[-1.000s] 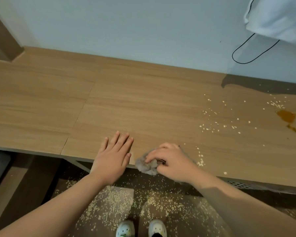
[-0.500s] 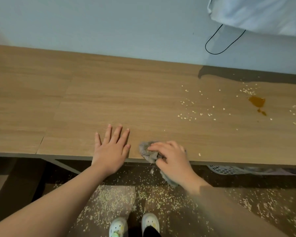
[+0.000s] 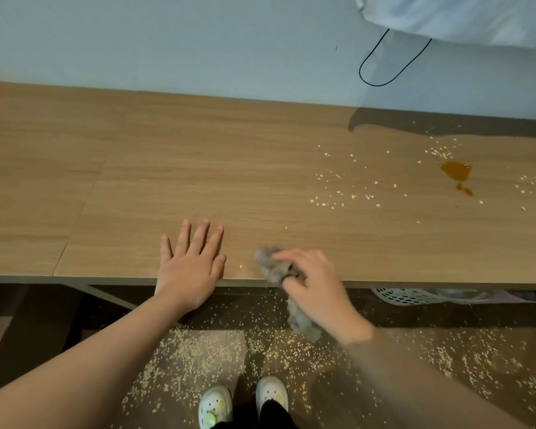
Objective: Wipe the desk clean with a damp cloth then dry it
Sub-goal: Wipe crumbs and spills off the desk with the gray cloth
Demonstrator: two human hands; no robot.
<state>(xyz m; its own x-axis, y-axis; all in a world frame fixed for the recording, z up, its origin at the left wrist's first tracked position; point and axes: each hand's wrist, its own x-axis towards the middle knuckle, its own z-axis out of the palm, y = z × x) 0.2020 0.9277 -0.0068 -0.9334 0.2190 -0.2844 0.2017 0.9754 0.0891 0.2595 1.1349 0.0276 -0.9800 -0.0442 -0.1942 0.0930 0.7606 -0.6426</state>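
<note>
Ideally, sweep the cloth [image 3: 270,264], clutched in the right hand [image 3: 316,289], toward the two-o'clock stain [image 3: 455,171]; left hand [image 3: 189,274] braces flat, fingers spread.

Left hand [image 3: 189,270] is lying flat, palm down, on the near edge of the worktop [image 3: 229,181], its fingers straight and slightly spread. Right hand [image 3: 314,286] is curling its fingers and thumb around a cloth [image 3: 268,263], gripping it at the same edge, near the left hand but not touching it. Left forearm [image 3: 106,351] and right forearm [image 3: 415,376], both bare, are reaching forward and converging; the right one is appearing blurred.
</note>
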